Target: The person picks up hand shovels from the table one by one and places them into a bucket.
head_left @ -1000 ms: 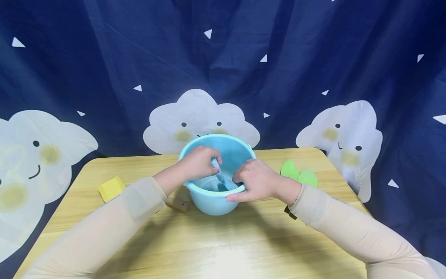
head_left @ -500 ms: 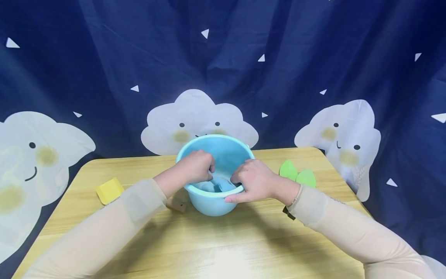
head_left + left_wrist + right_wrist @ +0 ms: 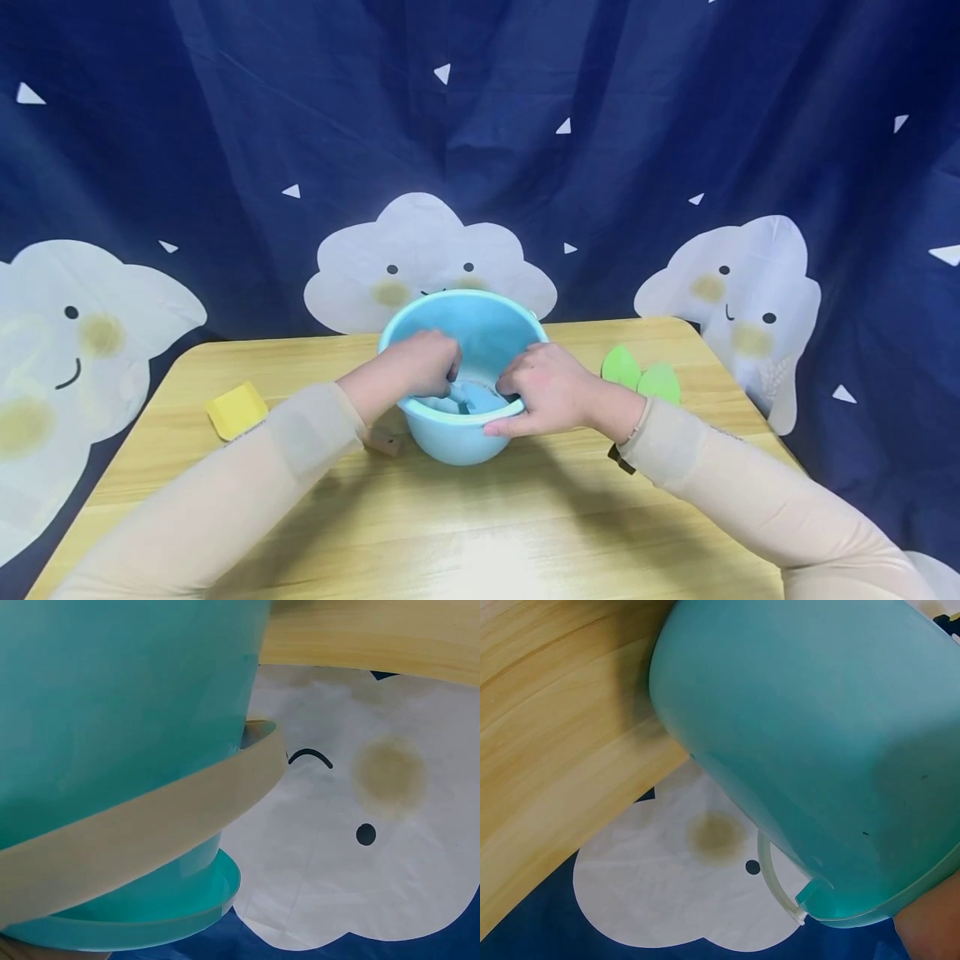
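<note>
A light blue bucket (image 3: 457,440) stands on the wooden table, mouth facing up. Inside it, my left hand (image 3: 423,364) holds a light blue toy shovel (image 3: 480,400) by the handle, its blade low in the bucket. The fingertips of that hand are partly hidden. My right hand (image 3: 551,387) grips the bucket's near right rim, thumb outside and fingers inside. In the left wrist view a cream carrying handle (image 3: 150,825) crosses the bucket wall (image 3: 127,690). The right wrist view shows the bucket wall (image 3: 795,735) and one handle end (image 3: 774,877).
On the table (image 3: 465,517), a yellow block-like piece (image 3: 237,410) lies at the left and two green leaf shapes (image 3: 660,382) at the right. A small brown wooden piece (image 3: 382,442) sits beside the bucket, partly behind the left sleeve. A dark blue curtain (image 3: 480,125) with clouds hangs behind.
My left hand has lowered the shovel deeper into the bucket, so its handle is now mostly hidden. The right hand keeps its grip on the rim, and the bucket stays in place.
</note>
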Demonstrator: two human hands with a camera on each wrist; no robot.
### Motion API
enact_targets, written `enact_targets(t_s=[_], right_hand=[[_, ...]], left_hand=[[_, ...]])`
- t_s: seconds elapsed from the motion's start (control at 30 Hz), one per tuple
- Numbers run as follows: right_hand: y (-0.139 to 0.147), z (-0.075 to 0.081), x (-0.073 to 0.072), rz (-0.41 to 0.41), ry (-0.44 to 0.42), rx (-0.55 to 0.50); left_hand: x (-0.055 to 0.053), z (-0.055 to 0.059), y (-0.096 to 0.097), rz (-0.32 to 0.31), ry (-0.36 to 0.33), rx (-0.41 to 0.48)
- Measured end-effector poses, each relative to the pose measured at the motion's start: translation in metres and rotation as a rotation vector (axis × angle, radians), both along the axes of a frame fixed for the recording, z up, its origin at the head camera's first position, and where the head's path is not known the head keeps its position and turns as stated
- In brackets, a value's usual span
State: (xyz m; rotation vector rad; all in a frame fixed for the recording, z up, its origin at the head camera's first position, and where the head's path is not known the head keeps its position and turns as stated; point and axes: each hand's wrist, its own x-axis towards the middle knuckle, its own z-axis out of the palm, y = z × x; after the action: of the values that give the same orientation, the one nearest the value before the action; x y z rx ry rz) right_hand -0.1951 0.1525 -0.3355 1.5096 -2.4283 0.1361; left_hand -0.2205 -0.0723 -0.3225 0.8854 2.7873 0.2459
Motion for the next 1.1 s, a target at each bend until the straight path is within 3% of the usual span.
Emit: enact_targets(t_s=[0.33, 0.63, 1.1], right_hand=[[-0.0002, -0.0019, 0.0014, 0.003, 0.005, -0.011], [-0.0002, -0.0009, 0.0013, 0.006, 0.003, -0.011], [-0.0003, 0.0008, 0.0017, 0.003, -0.003, -0.002]], left_hand=[[0.0008, -0.0005, 0.0018, 0.001, -0.049, -0.075], [0.0005, -0.0004, 0.0037, 0.057, -0.148, -0.139], [0.0016, -0.0009, 0.0058, 0.071, -0.190, -0.188]])
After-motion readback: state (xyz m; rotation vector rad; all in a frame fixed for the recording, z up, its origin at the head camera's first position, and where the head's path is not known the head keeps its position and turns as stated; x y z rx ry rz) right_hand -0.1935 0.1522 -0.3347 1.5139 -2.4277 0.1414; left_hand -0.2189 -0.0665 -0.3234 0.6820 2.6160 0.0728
